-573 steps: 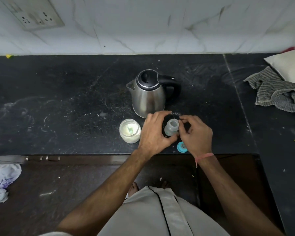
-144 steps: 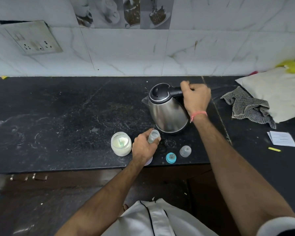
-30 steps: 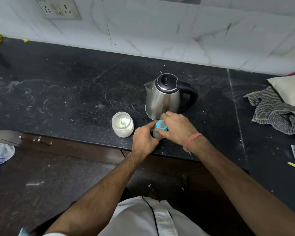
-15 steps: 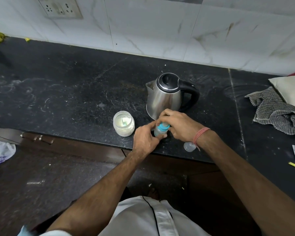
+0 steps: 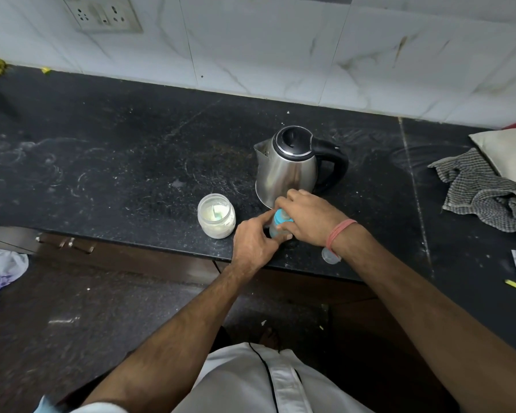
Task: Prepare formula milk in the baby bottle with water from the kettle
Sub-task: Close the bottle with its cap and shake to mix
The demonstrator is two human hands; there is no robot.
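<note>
A home kitchen: black stone counter (image 5: 131,162), marble-look wall tiles (image 5: 250,43), steel kettle (image 5: 286,171).

kettle (image 5: 286,171) close behind, jar (image 5: 216,216) left, counter (image 5: 101,162) beyond open

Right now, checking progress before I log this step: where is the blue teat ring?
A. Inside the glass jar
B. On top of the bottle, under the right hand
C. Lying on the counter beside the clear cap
B: the blue teat ring sits atop the bottle, with the right hand gripping it.
</note>
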